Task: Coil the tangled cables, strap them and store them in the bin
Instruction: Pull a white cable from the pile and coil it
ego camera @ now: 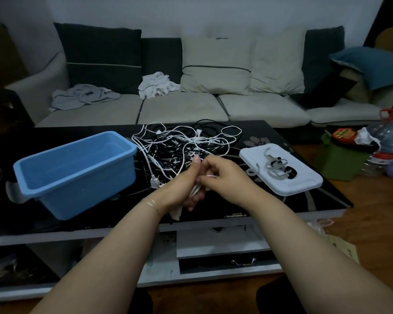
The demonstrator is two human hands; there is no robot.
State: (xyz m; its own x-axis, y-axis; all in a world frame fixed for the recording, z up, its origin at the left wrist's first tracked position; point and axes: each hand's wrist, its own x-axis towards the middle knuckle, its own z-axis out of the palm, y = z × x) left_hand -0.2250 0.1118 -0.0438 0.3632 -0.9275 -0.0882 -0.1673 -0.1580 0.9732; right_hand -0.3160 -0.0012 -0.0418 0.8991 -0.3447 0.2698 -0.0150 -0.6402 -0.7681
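No writing can be read anywhere; the red label on the container (345, 134) at the right edge is too blurred to make out. A tangle of cables (182, 143), thin white ones mixed with black ones, lies on the glossy black table (300, 200) between the blue bin (77, 168) on the left and a white lid (281, 177) on the right. The bin sits open and slightly tilted toward the viewer. On the lid lie several straps (276, 165), grey and black, some curled into loops.

Both forearms reach forward and meet just in front of the tangle. The left hand (182, 189) has its fingers curled around a bundle of white cable (196, 188), thumb pointing up toward the pile. The right hand (220, 171) is touching the left, its fingers bent and pinching a loop of the same white cable. A thin bracelet (151, 203) circles the left wrist. Behind the table stands a sofa (191, 107) with cushions and crumpled clothes.
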